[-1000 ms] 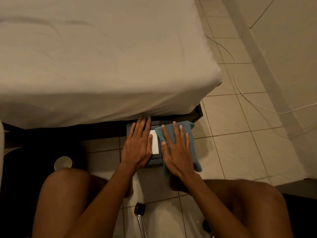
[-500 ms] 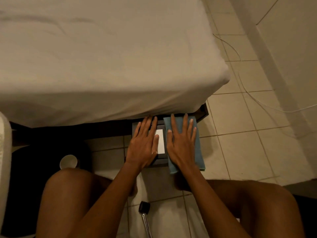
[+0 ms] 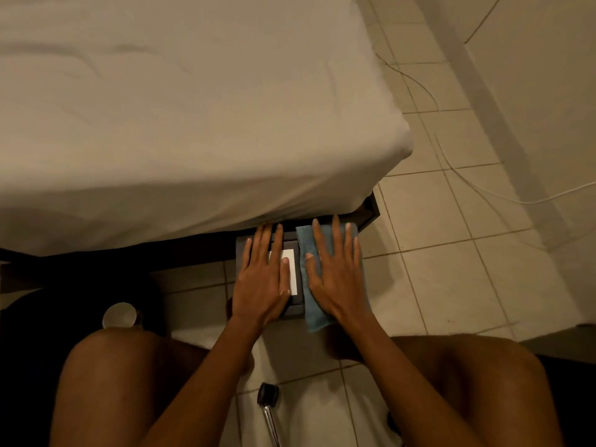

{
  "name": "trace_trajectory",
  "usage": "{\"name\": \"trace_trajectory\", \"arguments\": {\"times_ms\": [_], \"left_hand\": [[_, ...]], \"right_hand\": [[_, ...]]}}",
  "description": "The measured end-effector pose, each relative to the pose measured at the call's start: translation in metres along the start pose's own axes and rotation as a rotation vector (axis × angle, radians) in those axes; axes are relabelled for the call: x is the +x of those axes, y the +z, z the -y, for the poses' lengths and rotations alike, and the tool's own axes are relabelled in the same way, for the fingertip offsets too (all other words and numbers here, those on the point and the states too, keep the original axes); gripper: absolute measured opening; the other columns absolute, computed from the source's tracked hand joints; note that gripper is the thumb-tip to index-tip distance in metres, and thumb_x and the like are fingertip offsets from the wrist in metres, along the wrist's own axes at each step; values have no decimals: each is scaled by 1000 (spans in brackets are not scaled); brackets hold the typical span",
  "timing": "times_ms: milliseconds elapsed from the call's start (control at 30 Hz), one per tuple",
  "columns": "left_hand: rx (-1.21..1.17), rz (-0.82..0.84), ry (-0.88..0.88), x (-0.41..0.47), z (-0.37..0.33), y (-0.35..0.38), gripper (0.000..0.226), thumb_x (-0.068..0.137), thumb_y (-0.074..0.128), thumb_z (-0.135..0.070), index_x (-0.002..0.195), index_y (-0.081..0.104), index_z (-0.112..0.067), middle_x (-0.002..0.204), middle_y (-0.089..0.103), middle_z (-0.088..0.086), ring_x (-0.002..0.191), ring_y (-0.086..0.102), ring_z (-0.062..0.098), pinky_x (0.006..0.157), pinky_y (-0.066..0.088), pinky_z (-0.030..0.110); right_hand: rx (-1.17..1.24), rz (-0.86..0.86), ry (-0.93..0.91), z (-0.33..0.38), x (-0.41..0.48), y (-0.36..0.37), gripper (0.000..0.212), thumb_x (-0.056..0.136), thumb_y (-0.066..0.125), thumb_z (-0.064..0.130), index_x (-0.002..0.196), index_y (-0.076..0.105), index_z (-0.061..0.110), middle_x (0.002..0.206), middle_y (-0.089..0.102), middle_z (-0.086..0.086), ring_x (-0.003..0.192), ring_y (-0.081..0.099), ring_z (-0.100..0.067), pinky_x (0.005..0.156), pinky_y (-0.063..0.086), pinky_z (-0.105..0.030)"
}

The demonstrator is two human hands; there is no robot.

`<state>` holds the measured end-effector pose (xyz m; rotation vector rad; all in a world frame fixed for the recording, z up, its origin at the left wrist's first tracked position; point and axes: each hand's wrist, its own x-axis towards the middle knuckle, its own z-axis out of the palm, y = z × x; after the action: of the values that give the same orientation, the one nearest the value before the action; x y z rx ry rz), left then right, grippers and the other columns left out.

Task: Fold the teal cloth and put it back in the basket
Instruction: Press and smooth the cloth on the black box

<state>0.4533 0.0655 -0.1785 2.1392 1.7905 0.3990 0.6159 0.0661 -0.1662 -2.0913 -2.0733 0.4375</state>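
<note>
At the foot of the bed (image 3: 193,124), on the dark basket (image 3: 292,309) that sits half under the mattress edge: both my hands lie flat, palms down, fingers spread, gripping nothing.

R hand (image 3: 335,279) presses on the teal cloth (image 3: 314,314). L hand (image 3: 263,282) rests beside it on the basket top, partly covering a white card (image 3: 292,269).

Change vs 1 s ago: cloth then lay skewed, near edge splayed out to the right past my wrist. Half a sec ago it had squared up. Now it reads as a narrow upright strip, long edges approx parallel to the basket side, far end at the bed frame, near end hanging just past the basket's front edge. R hand has shifted from angled to straight along the strip. L hand barely moved, fingertips a bit further under the bed overhang.

Judgement: this is the smoothing/flattening pass, fold prob. done or nearly so. Can't tell no. of layers; my hand covers most of it.

Cloth location: on the right part of the basket. Whether it is in a compartment or only on a lid or rim, can't tell, too dim.

Next (guess): if only on top, lift and tuck it inside. Risk: overhanging near end slips off or the fold opens when R hand lifts.

Other: white cup (image 3: 119,314) on floor to my left, well apart. White cable (image 3: 451,156) on the tiles, far right.
</note>
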Motion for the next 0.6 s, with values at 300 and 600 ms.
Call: {"name": "trace_trajectory", "arguments": {"times_ms": [300,600], "left_hand": [[-7,-23,-130,-16,-3,-1,60,104,25,-39,157,11,-15,165,12,8,153,0,17,125,1,36],[19,45,0,-14,3,-5,59,104,26,-40,157,11,-19,165,13,4,153,-1,15,125,-1,34]], "right_hand": [[-4,48,-119,-1,12,-2,66,101,31,49,159,3,34,168,-5,-5,153,-13,-22,125,2,-46],[3,29,24,3,-14,2,68,100,21,55,158,-7,34,167,-12,-4,153,-14,-25,125,2,-49]]}}
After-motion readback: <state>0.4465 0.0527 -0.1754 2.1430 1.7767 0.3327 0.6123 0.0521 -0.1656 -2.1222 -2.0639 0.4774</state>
